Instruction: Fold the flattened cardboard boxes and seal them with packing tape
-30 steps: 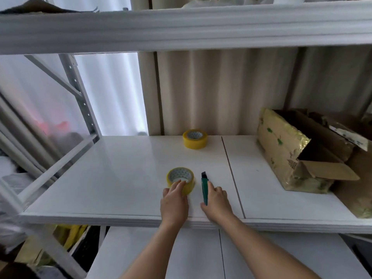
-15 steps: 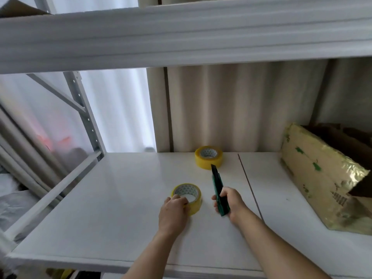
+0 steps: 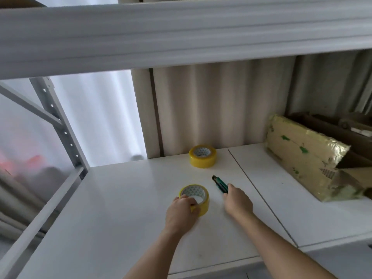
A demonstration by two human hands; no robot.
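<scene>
While my left hand (image 3: 182, 213) curls its fingers over the near rim of the yellow tape roll (image 3: 194, 199), gripping it where it lies flat on the white shelf (image 3: 120, 208), I take that roll as my landmark. Just right of it my right hand (image 3: 237, 202) lies over the near end of the green utility knife (image 3: 220, 184); I cannot tell whether the fingers close round it or only rest on it. Beyond the roll, toward the corrugated back wall (image 3: 211, 107), a second yellow tape roll (image 3: 203, 156) sits flat. Far right of the roll, a taped cardboard box (image 3: 302, 158) lies on its side, flaps open
</scene>
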